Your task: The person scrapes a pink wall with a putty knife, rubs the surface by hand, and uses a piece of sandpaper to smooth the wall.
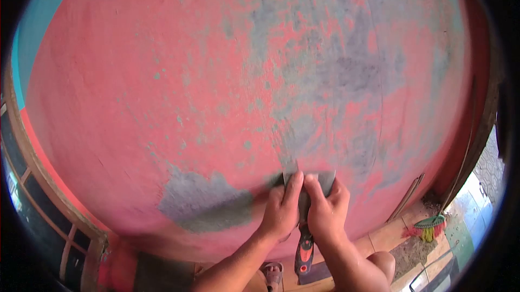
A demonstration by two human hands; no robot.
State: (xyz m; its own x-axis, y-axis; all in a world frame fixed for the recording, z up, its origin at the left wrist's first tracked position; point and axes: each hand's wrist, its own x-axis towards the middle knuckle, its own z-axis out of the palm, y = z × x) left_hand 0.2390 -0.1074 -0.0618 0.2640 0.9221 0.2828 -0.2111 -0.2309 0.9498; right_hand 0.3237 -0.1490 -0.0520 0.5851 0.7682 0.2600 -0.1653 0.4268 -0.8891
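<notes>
Both hands grip one scraper, its wide metal blade (324,178) up against a red painted wall (135,64). My left hand (283,208) is closed on the blade's left side, the thumb lying along it. Closed on the right side is my right hand (327,208), its thumb also pressed on the metal. Below the hands hangs the scraper's black and red handle (305,254). Around the blade the paint is worn, with grey and greenish patches showing. A larger bare grey patch (206,200) lies to the left of my left hand.
A broom (430,224) with green, red and yellow bristles leans at the right by the wall's foot. Thin sticks (406,197) rest near it. Dirt (414,254) lies on the tiled floor. At the left is a framed window (46,200). My sandalled foot (273,274) is below.
</notes>
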